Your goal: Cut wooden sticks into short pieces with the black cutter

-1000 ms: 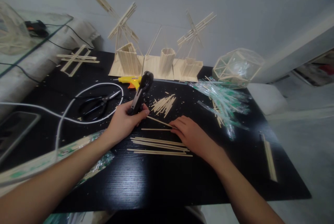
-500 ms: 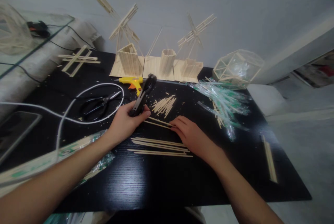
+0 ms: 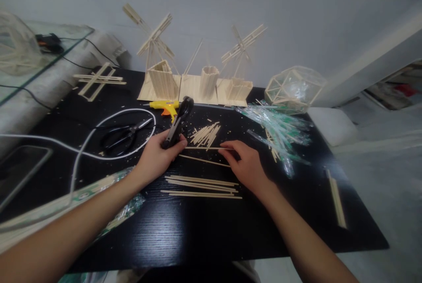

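My left hand (image 3: 157,156) is closed around a black hand tool (image 3: 178,122), whose exact kind I cannot make out. Its thumb and fingertips are at the left end of a thin wooden stick (image 3: 202,148). My right hand (image 3: 245,162) pinches that stick nearer its right end, so it spans level between both hands. Just below, a second wooden stick (image 3: 204,160) lies slanted, its right end by my right hand. A row of longer sticks (image 3: 201,183) rests closer to me. Behind the held stick is a pile of short cut sticks (image 3: 207,135).
A yellow glue gun (image 3: 166,106), black pliers (image 3: 123,137) and a white cable (image 3: 95,153) lie left. Stick-built windmill models (image 3: 161,80) stand at the back. Plastic wrappers (image 3: 280,129) and a geometric stick frame (image 3: 295,89) are right. Loose sticks (image 3: 336,199) lie near the right edge.
My right hand has shifted slightly right and raised one stick away from the other, which stays on the table. My left hand keeps its grip on the black tool. The view has shifted slightly.
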Tool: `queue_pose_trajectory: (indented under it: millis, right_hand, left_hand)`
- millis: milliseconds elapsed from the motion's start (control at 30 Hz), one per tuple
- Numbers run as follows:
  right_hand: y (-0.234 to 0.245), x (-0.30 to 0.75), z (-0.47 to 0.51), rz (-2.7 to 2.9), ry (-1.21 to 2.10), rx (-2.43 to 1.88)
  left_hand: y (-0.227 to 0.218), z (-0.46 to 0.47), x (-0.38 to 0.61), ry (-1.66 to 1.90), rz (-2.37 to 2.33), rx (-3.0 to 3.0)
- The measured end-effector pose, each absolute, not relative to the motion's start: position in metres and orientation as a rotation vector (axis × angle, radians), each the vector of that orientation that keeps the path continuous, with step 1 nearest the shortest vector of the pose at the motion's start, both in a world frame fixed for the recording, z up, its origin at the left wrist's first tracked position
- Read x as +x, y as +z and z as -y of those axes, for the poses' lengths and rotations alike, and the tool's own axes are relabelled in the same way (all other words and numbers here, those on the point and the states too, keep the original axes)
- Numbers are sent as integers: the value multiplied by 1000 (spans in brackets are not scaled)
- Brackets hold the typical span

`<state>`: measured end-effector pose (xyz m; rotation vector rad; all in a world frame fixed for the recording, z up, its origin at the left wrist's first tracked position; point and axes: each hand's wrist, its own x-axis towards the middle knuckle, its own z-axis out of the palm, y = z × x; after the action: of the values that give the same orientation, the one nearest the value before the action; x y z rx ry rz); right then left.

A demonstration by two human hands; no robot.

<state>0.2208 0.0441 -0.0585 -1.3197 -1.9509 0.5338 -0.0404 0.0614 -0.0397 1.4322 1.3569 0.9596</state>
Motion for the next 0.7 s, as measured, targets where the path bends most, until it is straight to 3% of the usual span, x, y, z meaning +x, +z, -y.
queue_pose_trajectory:
  millis: [333, 700]
  right_hand:
    - [-60, 225, -51, 1759, 320, -1423]
    - [-65, 221, -56, 1127, 962, -1224]
  left_hand:
    - [-40, -60, -41, 960, -1358, 1441]
    - [-42, -62, -42, 952, -1348, 1439]
